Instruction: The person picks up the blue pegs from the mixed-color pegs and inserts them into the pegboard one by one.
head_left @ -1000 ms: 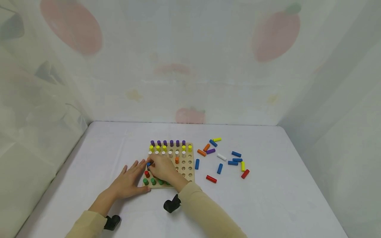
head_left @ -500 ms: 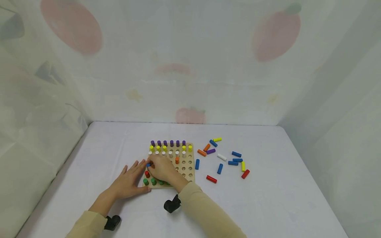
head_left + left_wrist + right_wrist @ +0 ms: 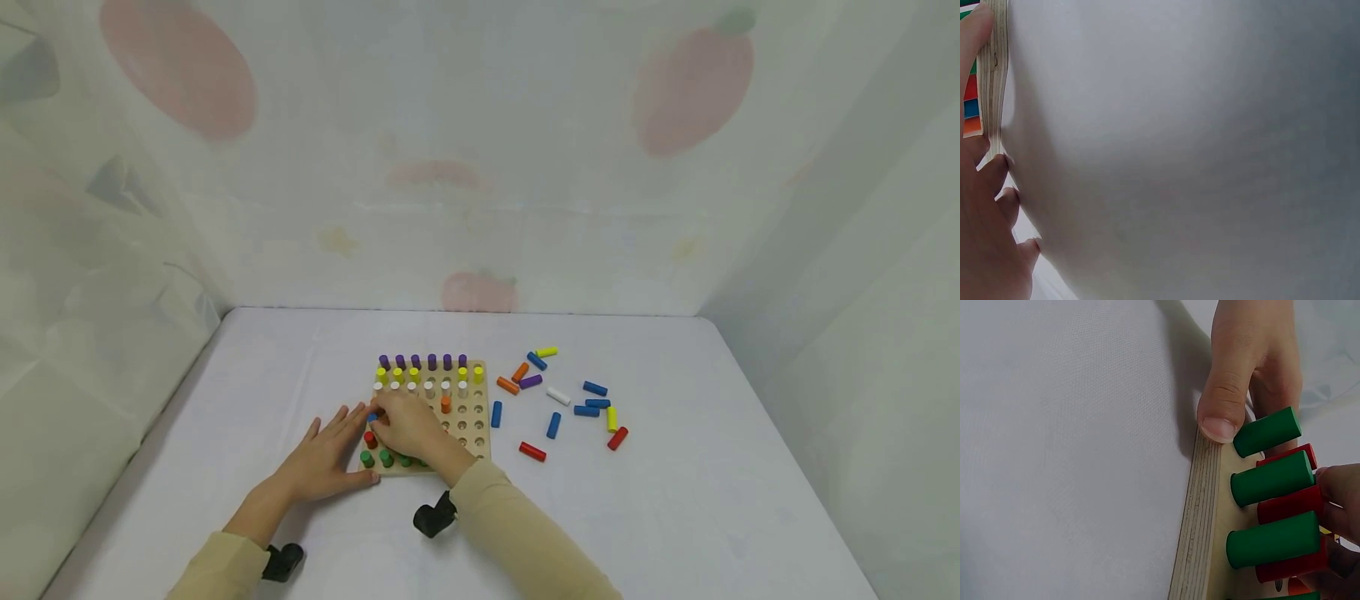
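Note:
A wooden peg board lies on the table with rows of coloured pegs in its holes. My right hand reaches over its left part and pinches a blue peg at the left column, just above a red peg. Its fingertips hide the peg's lower part. My left hand is spread along the board's left side, thumb at the near corner. In the right wrist view, that thumb presses the board's edge beside green pegs. Some pegs and holes are hidden under my right hand.
Loose pegs lie scattered right of the board, among them a white peg, an orange peg, a purple peg, several blue ones and a red peg. White fabric hangs behind the table.
The blue peg in my right hand sits slightly lower than a second ago. Both hands otherwise stay in place, and the loose pegs have not moved.

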A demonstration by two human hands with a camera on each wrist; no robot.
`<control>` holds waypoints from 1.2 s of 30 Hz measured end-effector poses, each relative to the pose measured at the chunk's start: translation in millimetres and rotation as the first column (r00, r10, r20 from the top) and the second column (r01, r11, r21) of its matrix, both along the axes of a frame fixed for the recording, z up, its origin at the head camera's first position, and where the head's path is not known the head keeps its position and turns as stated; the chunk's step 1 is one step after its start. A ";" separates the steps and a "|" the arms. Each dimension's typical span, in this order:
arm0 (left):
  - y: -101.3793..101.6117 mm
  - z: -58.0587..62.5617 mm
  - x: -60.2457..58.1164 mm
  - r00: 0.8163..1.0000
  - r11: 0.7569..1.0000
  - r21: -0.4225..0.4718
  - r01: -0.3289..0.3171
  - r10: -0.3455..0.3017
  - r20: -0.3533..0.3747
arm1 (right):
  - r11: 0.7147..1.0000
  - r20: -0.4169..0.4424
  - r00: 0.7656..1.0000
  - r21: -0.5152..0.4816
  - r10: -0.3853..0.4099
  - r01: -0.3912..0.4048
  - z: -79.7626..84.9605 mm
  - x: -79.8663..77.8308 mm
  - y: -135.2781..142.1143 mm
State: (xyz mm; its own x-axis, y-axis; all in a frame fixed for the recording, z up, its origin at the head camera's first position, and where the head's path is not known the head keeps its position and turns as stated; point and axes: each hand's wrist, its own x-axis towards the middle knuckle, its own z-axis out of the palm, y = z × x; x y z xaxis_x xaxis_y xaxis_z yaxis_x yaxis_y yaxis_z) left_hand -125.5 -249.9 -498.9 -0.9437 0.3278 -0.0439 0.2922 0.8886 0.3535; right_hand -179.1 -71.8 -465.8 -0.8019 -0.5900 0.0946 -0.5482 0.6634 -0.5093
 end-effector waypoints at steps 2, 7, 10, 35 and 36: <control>0.4 0.4 0.1 1.000 1.000 0.004 0.002 -0.002 0.002 | 1.000 0.000 1.000 -0.007 0.004 -0.004 0.5 0.1 0.8; -0.1 -0.4 -0.1 1.000 1.000 0.008 0.003 -0.003 0.000 | 1.000 -0.012 1.000 -0.010 0.005 -0.005 1.4 0.5 1.3; -1.0 -1.1 -0.3 1.000 1.000 0.004 0.002 -0.002 -0.003 | 1.000 -0.012 1.000 -0.017 -0.007 0.007 3.2 1.1 0.9; -1.0 1.0 -0.2 1.000 1.000 0.001 0.001 -0.001 0.006 | 0.988 -0.030 0.999 -0.154 0.012 -0.017 28.5 -3.1 40.2; -0.9 1.0 -0.2 1.000 1.000 0.001 0.001 -0.001 0.006 | 0.988 -0.043 0.999 -0.150 0.015 -0.021 30.0 -3.9 42.7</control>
